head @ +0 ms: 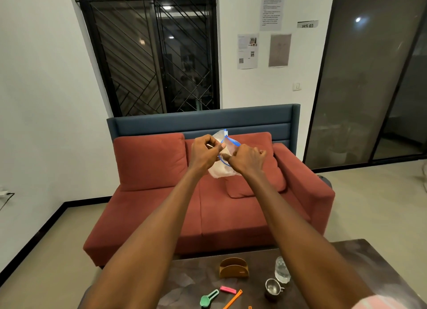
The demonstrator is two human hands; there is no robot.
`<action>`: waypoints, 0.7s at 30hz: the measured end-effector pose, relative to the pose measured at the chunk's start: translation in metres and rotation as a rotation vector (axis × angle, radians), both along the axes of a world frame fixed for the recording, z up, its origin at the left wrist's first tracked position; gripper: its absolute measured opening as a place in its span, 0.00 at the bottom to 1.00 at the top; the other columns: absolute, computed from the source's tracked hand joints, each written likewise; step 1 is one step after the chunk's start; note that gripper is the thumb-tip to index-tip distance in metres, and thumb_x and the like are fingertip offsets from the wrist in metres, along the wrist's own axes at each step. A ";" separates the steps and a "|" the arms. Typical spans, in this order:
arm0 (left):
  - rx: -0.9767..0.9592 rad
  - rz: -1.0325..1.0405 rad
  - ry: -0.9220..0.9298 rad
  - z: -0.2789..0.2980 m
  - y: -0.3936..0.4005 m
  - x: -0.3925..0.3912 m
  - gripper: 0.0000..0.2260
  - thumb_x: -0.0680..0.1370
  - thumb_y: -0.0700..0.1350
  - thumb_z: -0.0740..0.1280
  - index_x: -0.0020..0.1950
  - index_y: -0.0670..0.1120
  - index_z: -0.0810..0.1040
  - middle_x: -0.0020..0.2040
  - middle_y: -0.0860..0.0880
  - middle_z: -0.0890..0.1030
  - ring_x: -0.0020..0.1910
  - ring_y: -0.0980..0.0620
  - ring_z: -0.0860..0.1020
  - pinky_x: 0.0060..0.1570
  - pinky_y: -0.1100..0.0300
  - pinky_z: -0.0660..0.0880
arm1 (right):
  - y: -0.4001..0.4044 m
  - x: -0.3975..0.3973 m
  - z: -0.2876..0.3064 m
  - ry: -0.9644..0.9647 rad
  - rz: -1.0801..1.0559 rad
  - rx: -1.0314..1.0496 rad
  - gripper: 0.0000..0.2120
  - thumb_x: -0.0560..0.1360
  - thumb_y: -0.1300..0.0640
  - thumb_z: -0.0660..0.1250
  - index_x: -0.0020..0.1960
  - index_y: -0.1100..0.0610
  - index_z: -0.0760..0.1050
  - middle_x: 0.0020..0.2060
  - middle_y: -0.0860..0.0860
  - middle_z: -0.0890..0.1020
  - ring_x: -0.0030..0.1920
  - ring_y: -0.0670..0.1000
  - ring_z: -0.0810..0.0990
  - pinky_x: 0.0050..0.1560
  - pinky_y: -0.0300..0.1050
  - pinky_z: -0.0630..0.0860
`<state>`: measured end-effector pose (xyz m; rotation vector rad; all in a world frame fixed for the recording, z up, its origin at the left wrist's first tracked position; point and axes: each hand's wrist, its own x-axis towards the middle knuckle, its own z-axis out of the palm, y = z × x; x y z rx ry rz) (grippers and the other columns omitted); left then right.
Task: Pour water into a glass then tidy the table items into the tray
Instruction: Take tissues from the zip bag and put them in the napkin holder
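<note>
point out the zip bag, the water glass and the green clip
zip bag [220, 170]: head view, on the white lower part showing below the hands.
water glass [282, 271]: head view, on its clear side wall.
green clip [205, 300]: head view, on its round head.

We have a single view, from a camera worn on the person's head. It looks forward and slightly down, so that we see both forearms stretching away from the bottom edge toward the middle of the picture. The wide angle bends the walls and floor lines at the sides. The table [360, 257] lies closest to us, cut off by the lower edge, with only its far edge and far right corner in sight. Beyond that far edge the sofa [150, 165] faces us square on, and behind it the wall and the barred window [147, 54] fill the upper half, well away from us.
</note>
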<state>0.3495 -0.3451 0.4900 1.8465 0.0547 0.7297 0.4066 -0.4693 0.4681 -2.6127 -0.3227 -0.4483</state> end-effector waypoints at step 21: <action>-0.005 -0.065 0.036 -0.014 0.048 -0.046 0.10 0.75 0.36 0.71 0.42 0.30 0.75 0.42 0.31 0.80 0.38 0.45 0.82 0.38 0.49 0.83 | 0.061 -0.023 -0.018 0.059 0.151 -0.020 0.16 0.73 0.40 0.67 0.55 0.48 0.81 0.52 0.53 0.84 0.60 0.58 0.77 0.67 0.59 0.61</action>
